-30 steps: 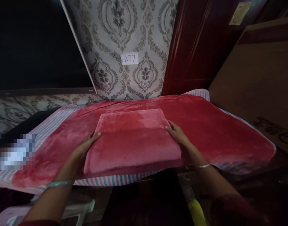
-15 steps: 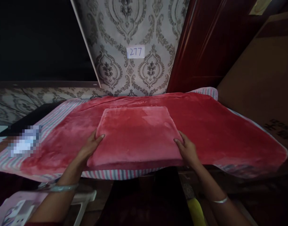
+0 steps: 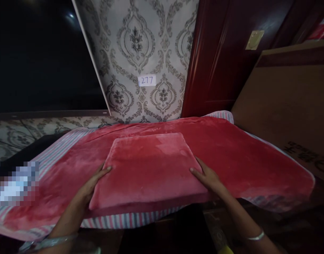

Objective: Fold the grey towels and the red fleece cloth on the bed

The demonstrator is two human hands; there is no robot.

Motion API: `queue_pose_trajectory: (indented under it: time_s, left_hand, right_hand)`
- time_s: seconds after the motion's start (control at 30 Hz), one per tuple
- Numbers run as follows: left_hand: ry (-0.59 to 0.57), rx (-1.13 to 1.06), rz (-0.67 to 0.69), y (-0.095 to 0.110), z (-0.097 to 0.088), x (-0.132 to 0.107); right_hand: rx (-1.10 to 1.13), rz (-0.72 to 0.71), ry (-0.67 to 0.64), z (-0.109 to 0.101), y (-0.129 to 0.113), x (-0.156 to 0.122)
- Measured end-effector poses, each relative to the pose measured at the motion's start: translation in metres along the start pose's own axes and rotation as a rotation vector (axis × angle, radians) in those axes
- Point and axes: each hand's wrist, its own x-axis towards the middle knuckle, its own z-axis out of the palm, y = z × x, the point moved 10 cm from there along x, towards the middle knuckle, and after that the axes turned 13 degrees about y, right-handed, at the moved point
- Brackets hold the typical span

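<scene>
A thick, squarish folded red blanket of soft plush lies on a larger red plush spread with a striped border. My left hand is at its left edge, the thumb on top and the other fingers mostly hidden beside or under it. At the opposite edge my right hand holds in the same way, thumb resting on the upper face. Both hands are closed on the sides of the folded blanket, which sits near the front edge of the spread.
Behind stands a patterned wall with a paper label reading 277. A large dark screen hangs at the left. To the right are a dark red door and a big cardboard box. A blurred-out item lies at the left.
The whole view has shifted, so wall, screen and spread appear lower in the picture. Both hands stay on the sides of the folded blanket, which shows no clear movement on the spread.
</scene>
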Motion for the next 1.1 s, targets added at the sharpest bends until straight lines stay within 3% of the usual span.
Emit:
queue_pose_trajectory:
  time_s: [0.1,0.2,0.37,0.47,0.57,0.63,0.7,0.8,0.87,0.9,0.97,1.1]
  left_hand:
    - [-0.049,-0.038,0.021,0.012,0.008,-0.002]
    - [-0.074,-0.048,0.131,0.035,0.012,0.003]
    - [0.011,-0.019,0.347,0.111,0.005,0.005]
    - [0.066,-0.093,0.42,0.16,0.002,-0.02]
    - [0.088,-0.19,0.423,0.169,0.007,-0.063]
    - [0.037,-0.246,0.429,0.144,0.019,-0.092]
    - [-0.09,-0.289,0.305,0.088,0.038,-0.109]
    - [-0.395,-0.194,-0.024,-0.019,0.073,-0.124]
    - [-0.524,-0.093,-0.145,-0.061,0.08,-0.124]
    - [-0.553,-0.073,-0.15,-0.065,0.079,-0.119]
    - [-0.514,-0.076,-0.05,-0.039,0.071,-0.099]
    - [-0.18,-0.037,0.342,0.071,0.054,-0.052]
  right_hand:
    - [0.249,0.019,-0.119,0.007,-0.022,0.001]
    - [0.415,0.081,-0.231,0.007,-0.047,0.011]
    - [0.359,-0.044,-0.114,-0.022,-0.112,0.075]
    - [0.384,-0.091,-0.043,-0.045,-0.149,0.117]
    - [0.416,-0.156,-0.014,-0.07,-0.164,0.142]
    - [0.388,-0.183,-0.035,-0.079,-0.151,0.148]
    - [0.339,-0.148,-0.068,-0.076,-0.114,0.148]
    - [0.229,0.009,-0.048,-0.062,-0.032,0.14]
    - [0.162,0.157,0.018,-0.053,0.025,0.132]
    - [0.169,0.194,0.078,-0.052,0.046,0.127]
    - [0.223,0.261,0.225,-0.055,0.078,0.115]
    - [0.462,0.38,0.458,-0.059,0.103,0.076]
